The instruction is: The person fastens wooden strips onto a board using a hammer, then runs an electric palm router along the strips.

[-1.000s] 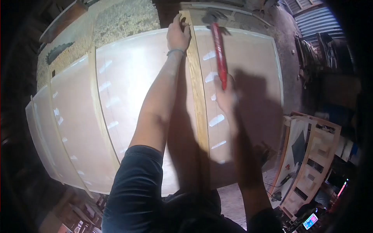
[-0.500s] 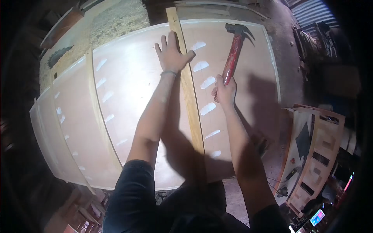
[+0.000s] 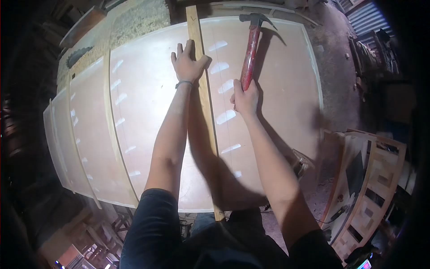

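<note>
A large pale panel [image 3: 286,98] lies flat in front of me, with a long wooden strip [image 3: 208,112] running across it from far edge to near edge. My left hand [image 3: 188,66] rests spread on this strip, its thumb across the wood and its fingers toward the far edge. To the right, my right hand [image 3: 246,97] is wrapped round the red handle of a hammer [image 3: 251,56]. The hammer's dark head points away from me, above the far part of the panel. Whitish patches [image 3: 219,67] lie in a row between the strip and the hammer.
More thin strips [image 3: 113,116] cross the panel on the left. Beyond its far left edge is a speckled board [image 3: 136,24] with a dark toothed piece [image 3: 78,56]. A wooden frame with rectangular openings [image 3: 376,193] stands at the lower right, and a cable runs near it.
The view has shifted, so the panel's near edge and the strip's near end now show. The hammer and my right hand are farther left and nearer the far edge. My left hand still rests on the strip.
</note>
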A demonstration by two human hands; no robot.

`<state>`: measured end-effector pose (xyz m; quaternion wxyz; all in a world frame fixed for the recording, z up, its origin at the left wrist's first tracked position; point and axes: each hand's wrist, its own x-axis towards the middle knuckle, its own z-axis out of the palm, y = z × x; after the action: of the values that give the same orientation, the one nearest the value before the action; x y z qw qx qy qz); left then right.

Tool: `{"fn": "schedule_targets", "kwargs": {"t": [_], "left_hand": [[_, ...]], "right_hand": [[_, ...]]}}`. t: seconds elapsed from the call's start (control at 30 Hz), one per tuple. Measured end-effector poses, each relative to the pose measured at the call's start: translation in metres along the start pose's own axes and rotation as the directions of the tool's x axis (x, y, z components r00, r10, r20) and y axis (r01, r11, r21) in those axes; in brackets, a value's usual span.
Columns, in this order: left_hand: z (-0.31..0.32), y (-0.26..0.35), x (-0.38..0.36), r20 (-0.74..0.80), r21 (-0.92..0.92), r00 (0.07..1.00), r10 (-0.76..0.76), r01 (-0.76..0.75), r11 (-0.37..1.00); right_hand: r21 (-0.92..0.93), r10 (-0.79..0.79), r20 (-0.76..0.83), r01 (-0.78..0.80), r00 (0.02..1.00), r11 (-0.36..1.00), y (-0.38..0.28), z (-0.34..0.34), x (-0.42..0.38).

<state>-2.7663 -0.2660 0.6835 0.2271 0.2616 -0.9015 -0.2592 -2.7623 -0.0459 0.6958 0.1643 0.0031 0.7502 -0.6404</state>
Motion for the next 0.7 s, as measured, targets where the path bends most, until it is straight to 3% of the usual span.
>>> {"fn": "schedule_targets", "kwargs": {"t": [0.13, 0.23, 0.43, 0.7], "left_hand": [[-0.001, 0.001, 0.001, 0.020, 0.013, 1.000, -0.021, 0.021, 1.000], [0.002, -0.003, 0.000, 0.008, 0.021, 1.000, 0.027, -0.027, 0.999], [0.002, -0.003, 0.002, 0.025, -0.007, 1.000, -0.008, 0.008, 1.000], [0.003, -0.003, 0.001, -0.003, 0.027, 1.000, 0.024, -0.024, 0.999]], "right_hand": [[-0.009, -0.038, 0.006, 0.038, 0.999, 0.999, -0.003, 0.001, 0.002], [-0.056, 0.049, 0.040, -0.047, 0.998, 0.997, -0.015, -0.004, -0.003], [-0.014, 0.009, -0.022, -0.010, 1.000, 1.000, -0.008, 0.005, -0.002], [-0.030, 0.071, -0.028, -0.072, 0.997, 0.997, -0.021, 0.005, -0.007]]}}
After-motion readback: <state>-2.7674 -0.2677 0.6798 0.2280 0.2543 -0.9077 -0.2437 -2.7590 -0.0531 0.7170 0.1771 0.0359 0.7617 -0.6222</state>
